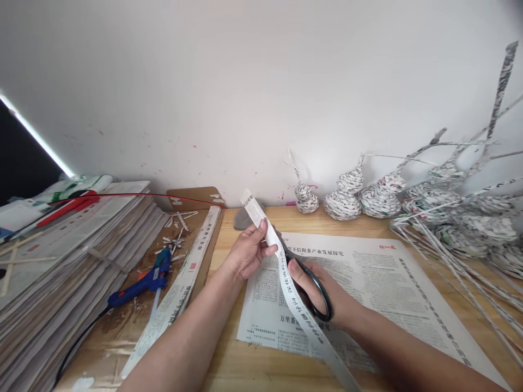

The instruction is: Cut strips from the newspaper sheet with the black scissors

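Note:
A long, narrow newspaper strip (295, 300) hangs between my hands, printed with dark characters and curling down toward the front edge. My left hand (254, 246) pinches it near its upper end between thumb and fingers. In my right hand (316, 283) are black-handled scissors (323, 296), gripped through the loops; their blades point up and left beside the strip and are mostly hidden behind it. Beneath both hands lies a newspaper sheet (368, 283), flat on the wooden table (241, 365).
A blue hot glue gun (139, 286) and paper scraps rest on cardboard (102, 348) at left, beside a tall newspaper stack (81, 261). Several woven paper gourds (343, 196) stand along the wall. Rolled paper sticks (461, 277) spread over the right side.

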`<state>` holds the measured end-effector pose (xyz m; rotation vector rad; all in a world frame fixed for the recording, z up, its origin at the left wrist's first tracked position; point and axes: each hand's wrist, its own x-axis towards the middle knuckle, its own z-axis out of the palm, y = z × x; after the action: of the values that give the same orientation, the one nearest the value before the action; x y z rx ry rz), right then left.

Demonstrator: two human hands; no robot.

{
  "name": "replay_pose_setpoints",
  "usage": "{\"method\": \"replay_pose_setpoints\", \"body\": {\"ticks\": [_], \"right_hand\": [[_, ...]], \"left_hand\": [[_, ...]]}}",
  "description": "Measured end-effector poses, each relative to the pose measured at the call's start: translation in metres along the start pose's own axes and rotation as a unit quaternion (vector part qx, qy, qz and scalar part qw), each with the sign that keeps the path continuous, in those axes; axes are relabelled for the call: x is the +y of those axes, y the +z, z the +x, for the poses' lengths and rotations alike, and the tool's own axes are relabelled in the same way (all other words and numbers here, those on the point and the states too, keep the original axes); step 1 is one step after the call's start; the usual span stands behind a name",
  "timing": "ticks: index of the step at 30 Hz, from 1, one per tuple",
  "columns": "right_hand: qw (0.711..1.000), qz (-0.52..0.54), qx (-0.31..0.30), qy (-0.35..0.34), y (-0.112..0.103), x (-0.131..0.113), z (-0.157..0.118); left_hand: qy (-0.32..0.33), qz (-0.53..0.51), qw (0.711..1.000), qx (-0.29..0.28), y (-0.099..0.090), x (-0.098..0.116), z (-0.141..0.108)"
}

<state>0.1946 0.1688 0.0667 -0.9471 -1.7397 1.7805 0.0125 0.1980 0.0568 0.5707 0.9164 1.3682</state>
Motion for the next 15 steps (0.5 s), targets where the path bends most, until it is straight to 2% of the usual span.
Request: {"method": "replay_pose_setpoints", "body": {"ticks": [7, 15], "right_hand": [[1.0, 0.0, 0.008, -0.016, -0.005, 0.003, 0.001], [0.999, 0.012, 0.029, -0.004, -0.001, 0.007, 0.002]], "left_hand": [[-0.03, 0.019, 0.998, -0.045, 0.004, -0.011, -0.002], [-0.025, 0.01, 0.999, -0.028, 0.003, -0.011, 0.001]]}}
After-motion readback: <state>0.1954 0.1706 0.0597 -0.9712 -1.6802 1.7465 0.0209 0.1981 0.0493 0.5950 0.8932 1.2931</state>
